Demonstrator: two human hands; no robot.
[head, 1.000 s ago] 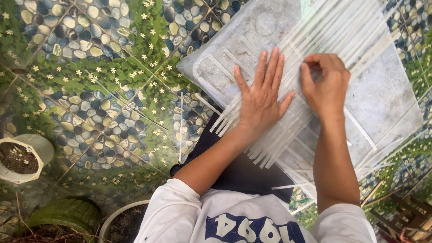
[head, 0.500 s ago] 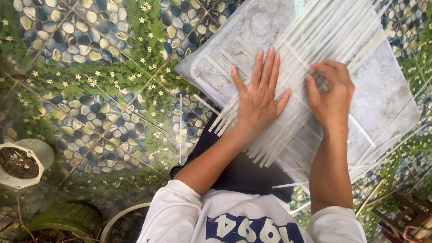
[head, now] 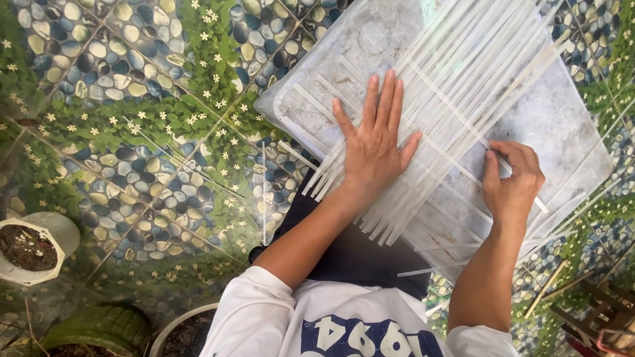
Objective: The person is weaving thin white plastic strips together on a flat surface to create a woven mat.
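Strips point(head: 463, 86) lie fanned on the board point(head: 569, 125), which rests across the person's lap. Left hand point(head: 377, 149) flat on the strips' near ends; right hand point(head: 512, 182) to its right, on a crosswise strip point(head: 456, 109). Pots point(head: 33, 248) on the floor point(head: 132, 132), far left of the board.

Single head-worn view, looking steeply down, close range. Wearer's white shirt point(head: 344, 324) at bottom centre, both forearms reaching up-frame, pale board point(head: 562, 125) upper right, patterned floor point(head: 132, 132) filling the left.

No packages, labels, signs or screens appear anywhere (floor and board included).
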